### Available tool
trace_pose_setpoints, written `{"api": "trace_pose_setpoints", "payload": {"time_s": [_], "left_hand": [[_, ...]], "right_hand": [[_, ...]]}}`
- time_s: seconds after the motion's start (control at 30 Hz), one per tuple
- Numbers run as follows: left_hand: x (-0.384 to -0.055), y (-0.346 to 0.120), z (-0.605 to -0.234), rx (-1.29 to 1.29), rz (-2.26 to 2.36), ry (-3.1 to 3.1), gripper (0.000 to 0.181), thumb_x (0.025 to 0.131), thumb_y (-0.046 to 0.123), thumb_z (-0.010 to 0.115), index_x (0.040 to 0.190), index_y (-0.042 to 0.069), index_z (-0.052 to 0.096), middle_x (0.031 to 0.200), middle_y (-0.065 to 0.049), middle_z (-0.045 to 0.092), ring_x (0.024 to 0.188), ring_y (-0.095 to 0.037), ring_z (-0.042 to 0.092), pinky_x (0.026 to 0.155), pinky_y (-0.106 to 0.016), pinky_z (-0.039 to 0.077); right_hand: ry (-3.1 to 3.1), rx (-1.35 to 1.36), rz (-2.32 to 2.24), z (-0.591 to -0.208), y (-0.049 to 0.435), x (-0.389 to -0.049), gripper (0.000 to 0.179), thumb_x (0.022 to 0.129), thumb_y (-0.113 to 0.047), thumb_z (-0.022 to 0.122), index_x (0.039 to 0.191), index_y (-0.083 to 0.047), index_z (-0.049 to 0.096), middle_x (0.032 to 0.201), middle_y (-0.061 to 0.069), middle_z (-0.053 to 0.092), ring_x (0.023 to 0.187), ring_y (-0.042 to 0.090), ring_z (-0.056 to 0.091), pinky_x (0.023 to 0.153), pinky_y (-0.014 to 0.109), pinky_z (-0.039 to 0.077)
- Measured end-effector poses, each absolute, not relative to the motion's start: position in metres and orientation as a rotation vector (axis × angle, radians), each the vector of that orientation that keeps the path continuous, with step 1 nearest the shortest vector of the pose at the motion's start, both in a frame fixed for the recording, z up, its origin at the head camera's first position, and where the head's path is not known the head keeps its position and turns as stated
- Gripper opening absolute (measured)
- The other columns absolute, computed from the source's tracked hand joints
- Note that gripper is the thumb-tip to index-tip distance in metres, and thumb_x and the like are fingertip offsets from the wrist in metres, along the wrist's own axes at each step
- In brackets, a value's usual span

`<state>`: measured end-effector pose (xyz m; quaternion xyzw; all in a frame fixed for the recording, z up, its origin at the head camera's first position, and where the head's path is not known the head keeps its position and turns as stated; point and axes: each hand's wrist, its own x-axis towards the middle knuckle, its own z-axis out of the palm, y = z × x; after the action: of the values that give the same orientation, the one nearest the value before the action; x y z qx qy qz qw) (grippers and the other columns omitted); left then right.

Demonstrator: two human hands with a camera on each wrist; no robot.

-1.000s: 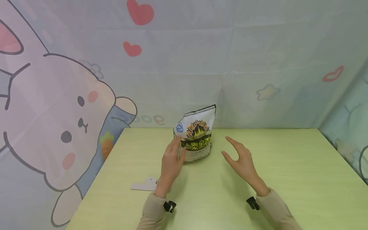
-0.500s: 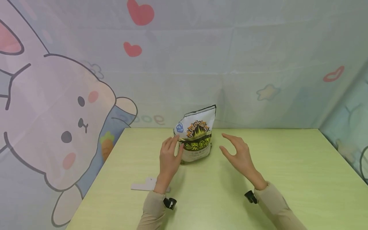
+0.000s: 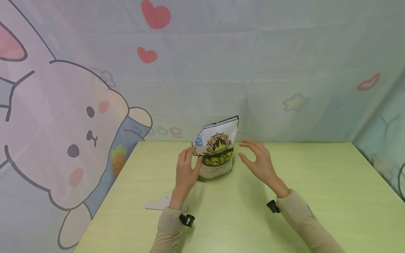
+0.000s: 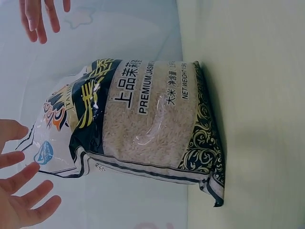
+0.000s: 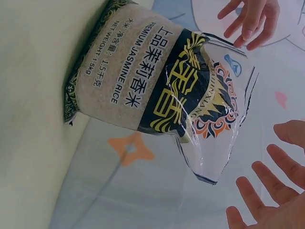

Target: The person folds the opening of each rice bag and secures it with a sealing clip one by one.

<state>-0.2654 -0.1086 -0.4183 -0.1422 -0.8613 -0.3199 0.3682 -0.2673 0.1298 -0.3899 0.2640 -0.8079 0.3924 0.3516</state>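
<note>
Head view: jasmine rice bag [image 3: 219, 154] is being flanked by left hand [image 3: 186, 173] and right hand [image 3: 262, 163], both wide; tipping from jostling is being risked.

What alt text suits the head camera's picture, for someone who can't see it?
A printed bag of rice stands on a pale green table, with a person's left hand and right hand open at either side. A flat white piece lies toward the table's left. Behind is a backdrop with a cartoon rabbit and red hearts.
</note>
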Motion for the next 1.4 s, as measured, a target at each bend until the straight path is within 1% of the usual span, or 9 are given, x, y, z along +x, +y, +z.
{"api": "trace_pose_setpoints", "payload": {"time_s": [0.17, 0.3, 0.5, 0.7, 0.83, 0.93, 1.1, 1.27, 1.4], "left_hand": [[-0.268, -0.108, -0.418, -0.336, -0.91, -2.223, 0.034, 0.084, 0.018, 0.061, 0.112, 0.002, 0.05, 0.107, -0.012, 0.048, 0.101, -0.025, 0.051, 0.082, -0.037, 0.048], [-0.269, -0.107, -0.418, -0.324, -1.003, -2.215, 0.034, 0.085, 0.016, 0.06, 0.112, 0.001, 0.047, 0.11, -0.013, 0.044, 0.1, -0.025, 0.051, 0.078, -0.038, 0.048], [-0.272, -0.106, -0.421, -0.304, -1.195, -2.16, 0.036, 0.086, 0.013, 0.057, 0.116, 0.0, 0.042, 0.114, -0.017, 0.042, 0.099, -0.027, 0.05, 0.079, -0.041, 0.046], [-0.274, -0.106, -0.424, -0.286, -1.32, -2.079, 0.04, 0.085, 0.01, 0.058, 0.119, -0.001, 0.042, 0.114, -0.02, 0.044, 0.096, -0.03, 0.053, 0.077, -0.046, 0.047], [-0.275, -0.108, -0.425, -0.272, -1.374, -2.064, 0.041, 0.085, 0.01, 0.059, 0.12, -0.002, 0.042, 0.113, -0.019, 0.048, 0.096, -0.033, 0.053, 0.075, -0.05, 0.046], [-0.276, -0.108, -0.426, -0.257, -1.398, -2.081, 0.041, 0.085, 0.011, 0.059, 0.121, -0.001, 0.043, 0.113, -0.018, 0.051, 0.096, -0.034, 0.053, 0.075, -0.05, 0.045], [-0.277, -0.108, -0.425, -0.241, -1.412, -2.079, 0.039, 0.085, 0.01, 0.059, 0.12, 0.0, 0.045, 0.112, -0.017, 0.053, 0.095, -0.033, 0.054, 0.073, -0.049, 0.045], [-0.278, -0.11, -0.426, -0.231, -1.428, -2.076, 0.038, 0.085, 0.01, 0.059, 0.119, 0.0, 0.046, 0.112, -0.018, 0.054, 0.095, -0.033, 0.055, 0.073, -0.048, 0.046], [-0.281, -0.111, -0.426, -0.226, -1.444, -2.086, 0.037, 0.085, 0.011, 0.059, 0.118, -0.002, 0.047, 0.112, -0.018, 0.054, 0.095, -0.036, 0.055, 0.073, -0.051, 0.046]], "right_hand": [[-2.102, 0.688, 1.034, -0.386, 0.128, -0.277, 0.024, 0.076, -0.005, 0.068, 0.1, -0.001, 0.064, 0.112, 0.016, 0.061, 0.105, 0.032, 0.053, 0.09, 0.047, 0.04], [-2.08, 0.719, 1.044, -0.384, 0.124, -0.287, 0.025, 0.076, -0.003, 0.067, 0.1, -0.001, 0.064, 0.111, 0.015, 0.061, 0.104, 0.031, 0.054, 0.091, 0.045, 0.04], [-2.068, 0.78, 1.035, -0.381, 0.113, -0.299, 0.025, 0.077, -0.002, 0.066, 0.102, -0.001, 0.064, 0.112, 0.014, 0.062, 0.105, 0.03, 0.054, 0.092, 0.044, 0.039], [-2.109, 0.799, 1.049, -0.377, 0.101, -0.304, 0.026, 0.079, -0.003, 0.063, 0.105, 0.0, 0.062, 0.114, 0.014, 0.06, 0.106, 0.029, 0.053, 0.093, 0.045, 0.038], [-2.122, 0.812, 1.053, -0.373, 0.095, -0.305, 0.024, 0.082, -0.006, 0.061, 0.105, -0.001, 0.062, 0.115, 0.013, 0.06, 0.108, 0.029, 0.052, 0.094, 0.045, 0.038], [-2.122, 0.819, 1.052, -0.37, 0.092, -0.307, 0.023, 0.083, -0.008, 0.061, 0.105, -0.002, 0.062, 0.115, 0.013, 0.06, 0.108, 0.028, 0.052, 0.095, 0.043, 0.039], [-2.112, 0.842, 1.036, -0.365, 0.088, -0.31, 0.024, 0.082, -0.005, 0.061, 0.106, -0.002, 0.062, 0.116, 0.013, 0.06, 0.108, 0.027, 0.052, 0.095, 0.041, 0.04], [-2.11, 0.877, 0.999, -0.36, 0.085, -0.314, 0.026, 0.082, -0.003, 0.06, 0.108, -0.003, 0.061, 0.118, 0.014, 0.058, 0.108, 0.026, 0.052, 0.092, 0.041, 0.043], [-2.118, 0.892, 0.957, -0.357, 0.083, -0.318, 0.028, 0.082, -0.003, 0.06, 0.11, -0.003, 0.06, 0.119, 0.014, 0.058, 0.109, 0.026, 0.051, 0.091, 0.042, 0.042]]}}
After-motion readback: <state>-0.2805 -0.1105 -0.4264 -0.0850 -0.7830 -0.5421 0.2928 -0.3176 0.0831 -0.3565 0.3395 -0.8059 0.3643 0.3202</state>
